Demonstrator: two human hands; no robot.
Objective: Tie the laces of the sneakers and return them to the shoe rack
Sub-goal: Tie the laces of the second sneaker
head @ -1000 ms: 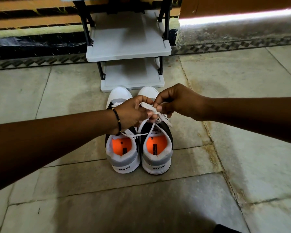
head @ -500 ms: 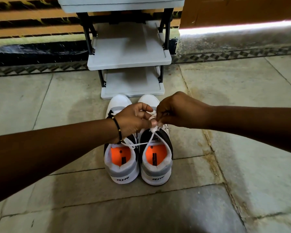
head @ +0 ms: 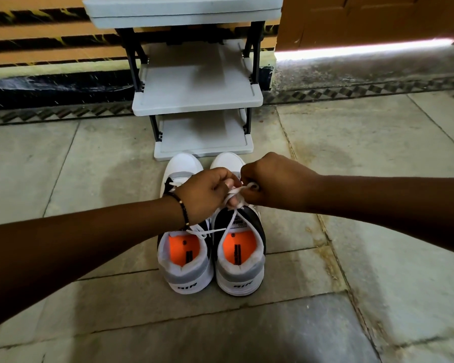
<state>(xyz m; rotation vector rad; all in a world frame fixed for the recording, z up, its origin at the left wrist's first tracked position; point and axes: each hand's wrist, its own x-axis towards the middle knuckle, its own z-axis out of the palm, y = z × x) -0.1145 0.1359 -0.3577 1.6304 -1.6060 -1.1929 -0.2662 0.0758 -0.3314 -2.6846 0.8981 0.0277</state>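
Note:
Two white, grey and black sneakers with orange insoles stand side by side on the floor, heels toward me: the left sneaker (head: 185, 265) and the right sneaker (head: 240, 263). Above the right sneaker's tongue, my left hand (head: 205, 195) and my right hand (head: 270, 183) meet, both pinching its white lace (head: 237, 191), which forms a small loop between the fingers. Two strands run down from the hands to the eyelets. A loose lace of the left sneaker (head: 202, 233) lies across its collar. The hands hide the shoes' middles.
A grey plastic shoe rack (head: 197, 100) with black posts stands just beyond the sneakers' toes, its shelves bare. Behind it is a striped wall and a dark patterned floor border. A wooden door (head: 364, 19) is at the upper right. Stone floor tiles lie all around.
My hands have dropped lower and closer together over the right sneaker, drawing the lace into a tighter loop. The view has tilted up, showing more of the rack.

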